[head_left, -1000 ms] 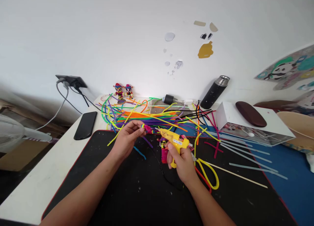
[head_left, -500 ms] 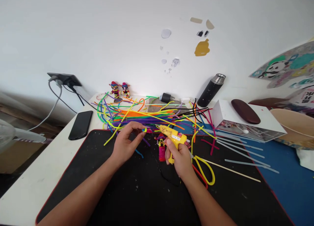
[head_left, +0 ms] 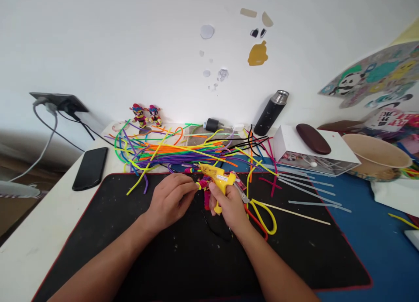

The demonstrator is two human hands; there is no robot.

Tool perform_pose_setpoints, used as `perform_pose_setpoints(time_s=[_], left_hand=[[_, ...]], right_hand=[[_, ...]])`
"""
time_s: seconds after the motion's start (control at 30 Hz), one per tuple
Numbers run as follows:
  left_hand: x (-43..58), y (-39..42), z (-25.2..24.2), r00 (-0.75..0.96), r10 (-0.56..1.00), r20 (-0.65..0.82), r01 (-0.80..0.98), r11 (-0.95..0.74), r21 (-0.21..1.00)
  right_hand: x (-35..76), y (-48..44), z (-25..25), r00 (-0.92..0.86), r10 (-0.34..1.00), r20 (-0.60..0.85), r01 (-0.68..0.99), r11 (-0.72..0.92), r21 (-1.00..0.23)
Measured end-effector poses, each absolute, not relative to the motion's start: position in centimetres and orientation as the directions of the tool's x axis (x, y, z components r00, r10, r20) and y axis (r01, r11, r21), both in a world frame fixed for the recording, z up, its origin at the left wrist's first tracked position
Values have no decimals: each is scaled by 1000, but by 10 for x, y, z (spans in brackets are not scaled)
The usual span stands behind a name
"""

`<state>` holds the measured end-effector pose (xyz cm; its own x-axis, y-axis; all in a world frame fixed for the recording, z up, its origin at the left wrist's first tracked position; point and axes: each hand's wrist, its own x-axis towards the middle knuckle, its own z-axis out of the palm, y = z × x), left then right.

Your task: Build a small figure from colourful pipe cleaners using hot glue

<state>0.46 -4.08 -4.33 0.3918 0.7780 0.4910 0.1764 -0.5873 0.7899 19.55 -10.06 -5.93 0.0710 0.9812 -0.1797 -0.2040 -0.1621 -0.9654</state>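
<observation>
My left hand pinches a small pink-and-yellow pipe cleaner piece between thumb and fingers, above the black mat. My right hand is closed round the handle of a yellow hot glue gun. The gun's nozzle points left, beyond the left fingertips. Between the hands, partly covered by the piece and the gun, a pipe cleaner doll with a pink-red lower part lies on the mat. Beside the right hand are scissors with yellow handles.
A heap of coloured pipe cleaners spreads along the back. Two finished-looking dolls stand by the wall. A phone lies left; a black thermos, a white box and clear glue sticks are at right.
The camera view has shifted. My left hand has brought the pink-and-yellow piece lower and nearer the glue gun's body, over the doll. The right hand still grips the gun.
</observation>
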Motion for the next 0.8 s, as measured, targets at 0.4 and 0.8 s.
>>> perform_pose_setpoints(time_s=[0.4, 0.8], left_hand=[[4, -43, -58, 478, 789, 386, 154, -508, 847], [18, -49, -43, 443, 854, 273, 114, -356, 927]], right_hand=[[194, -99, -55, 23, 978, -209, -319, -191, -929], [195, -98, -59, 26, 978, -207, -304, -189, -934]])
